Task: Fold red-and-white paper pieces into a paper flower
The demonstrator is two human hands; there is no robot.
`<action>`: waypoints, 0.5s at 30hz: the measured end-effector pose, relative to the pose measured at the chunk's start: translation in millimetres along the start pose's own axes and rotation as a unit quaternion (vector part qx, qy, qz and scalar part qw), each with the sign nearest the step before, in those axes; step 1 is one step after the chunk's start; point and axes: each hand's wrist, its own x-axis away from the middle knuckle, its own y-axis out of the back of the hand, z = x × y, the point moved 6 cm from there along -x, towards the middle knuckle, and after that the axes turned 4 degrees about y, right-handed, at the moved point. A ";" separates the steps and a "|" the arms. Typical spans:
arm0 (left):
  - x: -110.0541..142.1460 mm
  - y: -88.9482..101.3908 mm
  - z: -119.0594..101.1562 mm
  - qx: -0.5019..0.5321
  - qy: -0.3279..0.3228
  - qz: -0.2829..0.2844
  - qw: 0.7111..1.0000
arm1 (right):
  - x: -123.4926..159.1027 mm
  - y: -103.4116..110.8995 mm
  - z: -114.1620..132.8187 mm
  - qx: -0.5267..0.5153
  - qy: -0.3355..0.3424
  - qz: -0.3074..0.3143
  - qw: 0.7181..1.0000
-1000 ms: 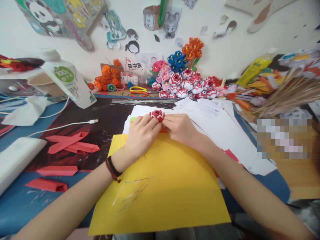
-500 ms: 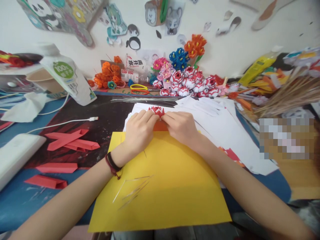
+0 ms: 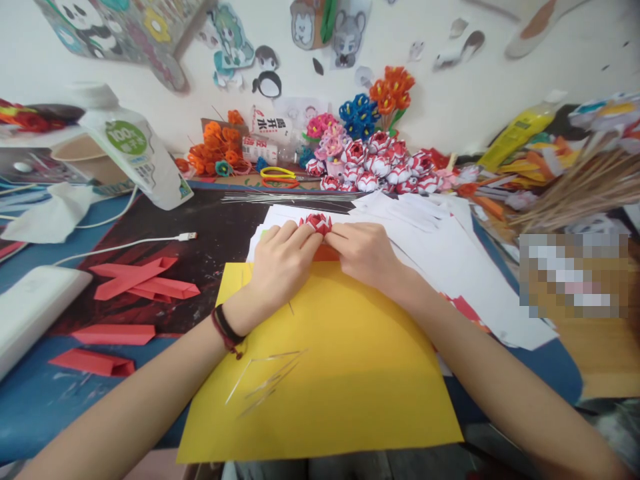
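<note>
Between my two hands is a small red and white folded paper flower (image 3: 317, 223), partly hidden by my fingers. My left hand (image 3: 285, 257) is closed on its left side, with the fingers curled. From the right, my right hand (image 3: 365, 252) pinches the flower too. Under the hands shows a bit of orange paper (image 3: 327, 253). A large yellow sheet (image 3: 340, 373) lies below my wrists, and several thin wire pieces (image 3: 273, 377) rest on it.
Folded red paper strips (image 3: 135, 280) lie at left, near a white cable (image 3: 125, 247) and a tilted white bottle (image 3: 137, 147). White paper sheets (image 3: 440, 247) spread to the right. Finished red and white flowers (image 3: 385, 163) pile up at the back, behind thin wires (image 3: 290, 199).
Both hands shift slightly, the left one a little to the right, and the flower moves slightly right with them. Everything else stays in place.
</note>
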 end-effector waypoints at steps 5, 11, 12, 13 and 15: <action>1.3 -1.8 -0.4 0.006 -0.004 -0.006 1.000 | 0.3 -3.0 -0.5 -0.017 0.010 0.015 1.000; 1.0 -3.3 0.3 0.003 0.003 -0.009 1.000 | 0.2 -3.8 0.6 -0.046 0.009 0.018 0.999; 0.6 -3.2 0.1 0.000 0.003 -0.009 1.000 | 0.2 -3.7 0.8 -0.048 0.005 0.017 0.999; 0.1 -3.1 -0.2 -0.003 0.002 -0.009 1.000 | 0.3 -3.2 0.7 -0.047 -0.002 0.012 0.999; -1.0 -2.9 -0.8 -0.009 0.000 -0.007 1.000 | 0.4 -1.9 -0.2 -0.038 -0.022 -0.002 0.999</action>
